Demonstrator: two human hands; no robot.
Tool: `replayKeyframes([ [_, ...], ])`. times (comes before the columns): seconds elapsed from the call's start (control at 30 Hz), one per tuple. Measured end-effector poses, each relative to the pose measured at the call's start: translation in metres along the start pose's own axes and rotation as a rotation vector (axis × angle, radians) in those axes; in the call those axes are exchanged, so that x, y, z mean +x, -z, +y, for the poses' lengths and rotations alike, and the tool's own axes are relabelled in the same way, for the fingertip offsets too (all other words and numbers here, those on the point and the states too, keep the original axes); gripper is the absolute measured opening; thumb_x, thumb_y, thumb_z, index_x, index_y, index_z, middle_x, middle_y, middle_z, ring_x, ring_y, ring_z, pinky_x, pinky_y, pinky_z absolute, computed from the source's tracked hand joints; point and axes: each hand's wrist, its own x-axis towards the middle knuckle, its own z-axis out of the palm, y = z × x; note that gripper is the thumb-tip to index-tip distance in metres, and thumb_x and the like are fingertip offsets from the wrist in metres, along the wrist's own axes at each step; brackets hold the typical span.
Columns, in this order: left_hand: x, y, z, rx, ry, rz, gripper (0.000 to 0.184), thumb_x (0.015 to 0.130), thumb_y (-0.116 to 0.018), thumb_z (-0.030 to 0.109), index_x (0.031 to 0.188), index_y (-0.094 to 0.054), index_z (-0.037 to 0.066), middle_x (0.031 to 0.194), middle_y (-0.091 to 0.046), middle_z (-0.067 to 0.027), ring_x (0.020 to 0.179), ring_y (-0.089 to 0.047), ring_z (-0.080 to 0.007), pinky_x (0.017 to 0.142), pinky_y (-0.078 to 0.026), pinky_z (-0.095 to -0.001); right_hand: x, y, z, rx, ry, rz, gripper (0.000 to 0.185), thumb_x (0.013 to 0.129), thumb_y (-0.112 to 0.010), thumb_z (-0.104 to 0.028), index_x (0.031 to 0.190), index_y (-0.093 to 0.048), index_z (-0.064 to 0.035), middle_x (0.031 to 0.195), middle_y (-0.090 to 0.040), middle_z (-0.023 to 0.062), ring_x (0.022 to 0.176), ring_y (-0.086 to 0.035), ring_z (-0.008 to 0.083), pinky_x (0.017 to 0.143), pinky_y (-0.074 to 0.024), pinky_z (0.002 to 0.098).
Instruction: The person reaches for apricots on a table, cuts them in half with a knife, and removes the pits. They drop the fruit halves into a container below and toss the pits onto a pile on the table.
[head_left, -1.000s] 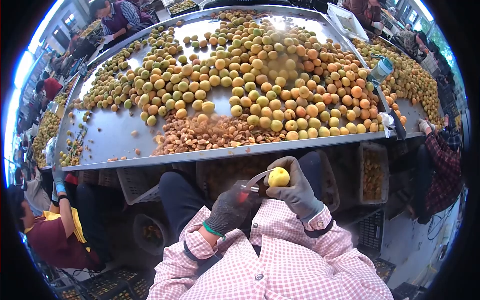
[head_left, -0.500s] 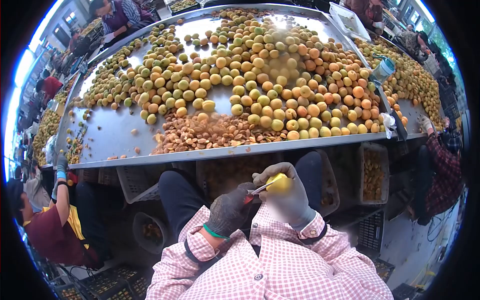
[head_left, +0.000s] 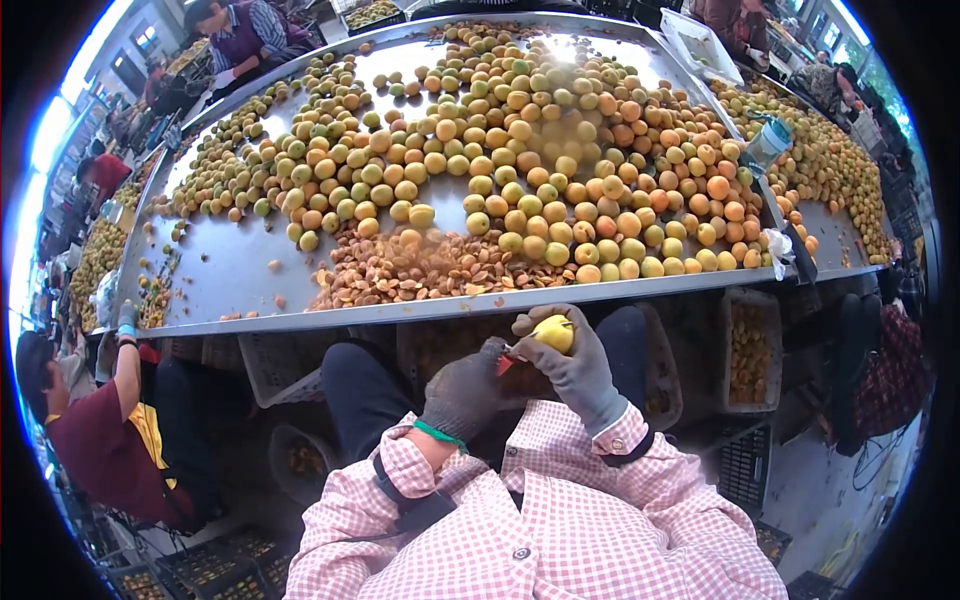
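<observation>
My right hand, in a grey glove, holds a yellow fruit between thumb and fingers below the table's front edge. Just left of it, my left hand, in a dark glove with a green cuff, is closed around a small knife with a red handle; its blade is mostly hidden near the fruit. Many yellow-orange fruits lie on the metal table. A pile of brown-orange pits or pieces sits at the table's front.
Crates with fruit pieces and a white basket stand under the table. A round bucket is at lower left. A person in dark red sits at left; others work around the tables. A bottle lies at right.
The fruit has turned in my right hand, and the knife blade shows less than before. Both hands remain close together. At left, the person in dark red has shifted slightly.
</observation>
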Motion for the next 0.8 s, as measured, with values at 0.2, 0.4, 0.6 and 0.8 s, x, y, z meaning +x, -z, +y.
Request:
replayKeyframes([
  [0.2, 0.003, -0.012, 0.005, -0.074, 0.033, 0.043, 0.041, 0.075, -0.069, 0.026, 0.108, -0.050, 0.011, 0.081, -0.065, -0.0179, 0.079, -0.063, -0.0401, 0.063, -0.049, -0.0503, -0.001, -0.020, 0.002, 0.607, 0.120, 0.049, 0.032, 0.096, -0.054, -0.026, 0.117, -0.047, -0.0028, 0.113, -0.061, 0.0122, 0.096, -0.060, 0.0148, 0.088, -0.0483, 0.0285],
  [0.4, 0.001, -0.001, 0.005, -0.076, 0.055, 0.014, 0.041, 0.075, -0.070, 0.028, 0.107, -0.050, 0.012, 0.081, -0.064, -0.0179, 0.076, -0.063, -0.0412, 0.062, -0.048, -0.0507, -0.007, -0.008, -0.004, -0.048, 0.182, -0.057, 0.055, 0.091, -0.056, -0.044, 0.123, -0.045, -0.0014, 0.111, -0.061, 0.0123, 0.099, -0.059, 0.0175, 0.090, -0.0455, 0.0313],
  [0.6, -0.004, -0.016, 0.010, -0.122, 0.150, 0.064, 0.036, 0.078, -0.067, 0.028, 0.106, -0.051, 0.012, 0.079, -0.064, -0.0183, 0.075, -0.062, -0.0417, 0.060, -0.048, -0.0505, -0.007, -0.038, 0.012, 0.529, 0.123, 0.143, 0.054, 0.097, -0.041, -0.048, 0.121, -0.047, -0.0005, 0.112, -0.060, 0.0147, 0.097, -0.057, 0.0164, 0.092, -0.0452, 0.0298],
  [0.8, -0.016, -0.034, -0.015, -0.074, 0.153, -0.006, 0.031, 0.085, -0.062, 0.025, 0.112, -0.052, 0.013, 0.079, -0.065, -0.0183, 0.074, -0.064, -0.0404, 0.060, -0.048, -0.0498, -0.004, -0.024, 0.035, 0.788, 0.072, 0.181, 0.050, 0.098, -0.040, -0.046, 0.121, -0.048, -0.0026, 0.113, -0.061, 0.0152, 0.109, -0.057, 0.0229, 0.095, -0.0442, 0.0343],
])
